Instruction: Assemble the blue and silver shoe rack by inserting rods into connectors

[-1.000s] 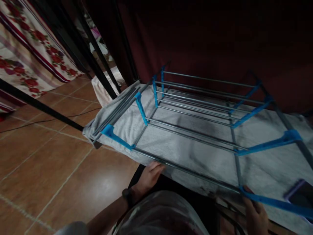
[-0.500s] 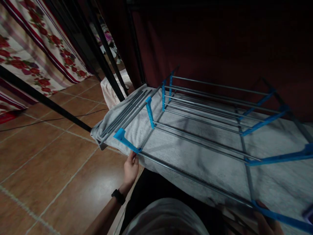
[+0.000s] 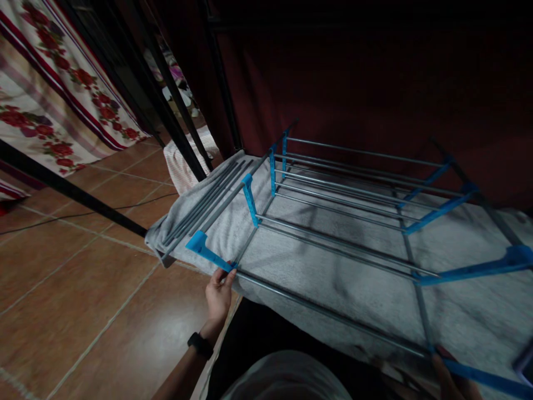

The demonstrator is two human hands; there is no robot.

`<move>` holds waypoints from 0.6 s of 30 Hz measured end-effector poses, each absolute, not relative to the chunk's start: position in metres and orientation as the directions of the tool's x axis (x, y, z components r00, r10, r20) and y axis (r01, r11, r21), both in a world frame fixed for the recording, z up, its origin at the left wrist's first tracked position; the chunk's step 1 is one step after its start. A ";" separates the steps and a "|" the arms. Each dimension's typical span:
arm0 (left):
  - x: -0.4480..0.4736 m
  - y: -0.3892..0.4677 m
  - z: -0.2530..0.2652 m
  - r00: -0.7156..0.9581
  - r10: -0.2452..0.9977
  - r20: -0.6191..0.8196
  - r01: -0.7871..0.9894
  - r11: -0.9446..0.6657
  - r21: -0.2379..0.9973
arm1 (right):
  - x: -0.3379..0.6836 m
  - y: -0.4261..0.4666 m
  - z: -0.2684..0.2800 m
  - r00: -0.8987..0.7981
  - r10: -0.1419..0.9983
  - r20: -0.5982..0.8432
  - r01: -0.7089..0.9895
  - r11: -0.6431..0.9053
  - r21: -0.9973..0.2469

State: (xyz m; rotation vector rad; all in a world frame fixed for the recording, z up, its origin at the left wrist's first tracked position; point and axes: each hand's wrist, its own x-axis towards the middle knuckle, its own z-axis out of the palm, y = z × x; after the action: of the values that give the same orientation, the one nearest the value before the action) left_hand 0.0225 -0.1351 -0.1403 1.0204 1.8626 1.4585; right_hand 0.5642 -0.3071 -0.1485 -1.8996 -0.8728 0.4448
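Note:
A partly built rack (image 3: pixel 333 240) of grey metal tubes and blue plastic brackets lies on a grey blanket (image 3: pixel 328 266). My left hand (image 3: pixel 219 296), with a dark band on the wrist, pinches the near left corner, where a blue bracket (image 3: pixel 210 254) meets the front tube (image 3: pixel 316 305). At the bottom right, my right hand (image 3: pixel 449 380) is closed around the near right corner by another blue bracket (image 3: pixel 487 375); some of its fingers are hidden. Several loose grey tubes (image 3: pixel 204 203) lie side by side on the blanket at the left.
Black metal posts (image 3: pixel 166 94) and a slanting black bar (image 3: pixel 75 189) stand left of the blanket. Behind the rack hangs a dark red cloth (image 3: pixel 353 83). A flowered curtain (image 3: pixel 70 94) hangs over the tiled floor (image 3: pixel 83 289), where a thin cable (image 3: pixel 104 210) runs.
The view has shifted slightly, so the rack and blanket sit a little lower and further left. Both hands stay at the same two corners of the rack.

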 end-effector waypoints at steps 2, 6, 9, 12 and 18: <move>0.023 -0.135 -0.140 -0.562 0.826 0.036 0.228 0.113 0.967 | 0.563 -0.306 -0.149 0.684 0.727 0.057 0.367 -0.275 -0.889; 0.023 -0.135 -0.139 -0.574 0.816 0.064 0.263 0.110 0.958 | 0.560 -0.307 -0.151 0.698 0.715 0.042 0.337 -0.276 -0.900; 0.023 -0.135 -0.139 -0.573 0.816 0.078 0.306 0.125 0.944 | 0.556 -0.309 -0.157 0.723 0.690 0.034 0.316 -0.286 -0.905; 0.022 -0.134 -0.141 -0.566 0.820 0.084 0.335 0.136 0.932 | 0.551 -0.311 -0.166 0.757 0.653 0.014 0.278 -0.303 -0.912; 0.019 -0.132 -0.139 -0.563 0.826 0.035 0.330 0.186 0.925 | 0.548 -0.306 -0.172 0.808 0.584 -0.082 0.170 -0.364 -0.916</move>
State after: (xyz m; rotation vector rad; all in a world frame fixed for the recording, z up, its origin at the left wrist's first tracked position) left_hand 0.0187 -0.1325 -0.1386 1.0801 1.9875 1.3625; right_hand 0.5477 -0.3061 -0.1722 -1.9260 -0.5660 0.4857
